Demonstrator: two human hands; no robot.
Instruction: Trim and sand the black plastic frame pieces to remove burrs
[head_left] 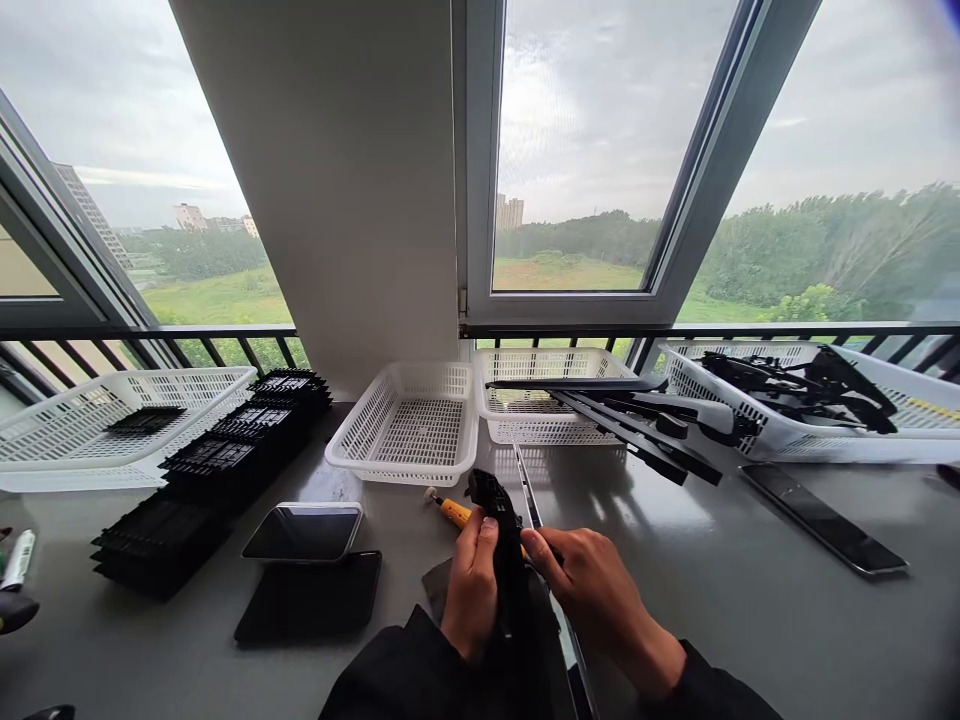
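While 2 Hands Are Working at a Black Part, Stacks and Baskets Are Surrounding Them

As the person is leaning over the grey table (pixel 675 560), a black part (pixel 504 560) is sitting in front of the body, tilted upward. The left hand (pixel 472 590) is closing around it, thumb and fingers wrapped on its upper section. Beside it, a long glossy strip (pixel 527 485) is running away toward the baskets; whether the 2 are joined, I cannot tell. The right hand (pixel 592 600) is resting at the strip, its fingers curling inward; what they are gripping is hidden.

Work on this piece is apparently ongoing, since both hands are occupying themselves with it. Black pieces (pixel 802 385) are lying in the right basket (pixel 825 445), and latticed black pieces (pixel 217 460) are standing in stacks at left; whether either group is finished or waiting, nothing is showing.

Just behind the left hand, an orange tool (pixel 454 513) is lying partly covered, crowding the working spot. Long dark bars (pixel 637 420) are spanning the third basket (pixel 540 430) and overhanging the table. Farther left, a white-edged phone (pixel 304 532) is overlapping a flat black slab (pixel 311 600).
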